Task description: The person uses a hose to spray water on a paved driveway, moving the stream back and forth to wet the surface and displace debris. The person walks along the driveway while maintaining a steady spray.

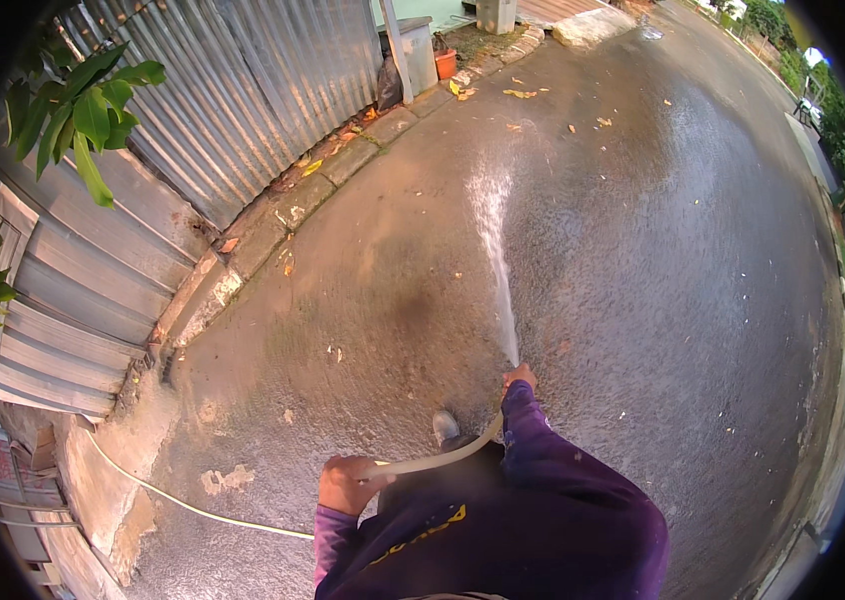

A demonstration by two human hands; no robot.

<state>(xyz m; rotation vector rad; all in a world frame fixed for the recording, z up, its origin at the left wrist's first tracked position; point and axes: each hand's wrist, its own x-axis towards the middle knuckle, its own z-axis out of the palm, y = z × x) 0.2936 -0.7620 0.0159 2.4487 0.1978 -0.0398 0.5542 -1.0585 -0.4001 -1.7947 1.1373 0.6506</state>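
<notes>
Left hand (347,484): fingers wrapped around pale cream, flexible, round hose (433,463), which bows between the two hands. Right hand (519,377), farther out: fingers clenched around its outlet end. White water jet (495,235) sprays forward over wet grey-brown pavement (623,300).

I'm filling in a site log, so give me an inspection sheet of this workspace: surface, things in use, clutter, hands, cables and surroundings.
Surface: pavement dark and shiny with water over much of its area.
Things in use: pale hose, with a water jet shooting forward from its end.
Clutter: fallen leaves scattered ahead and along the kerb.
Hands: left hand grips the hose further back; right hand grips it near the jet.
Cables: nothing seen for certain; a thin pale line on the ground at left may be more hose.
Surroundings: corrugated metal fence at left, orange flowerpot beyond it.
</notes>
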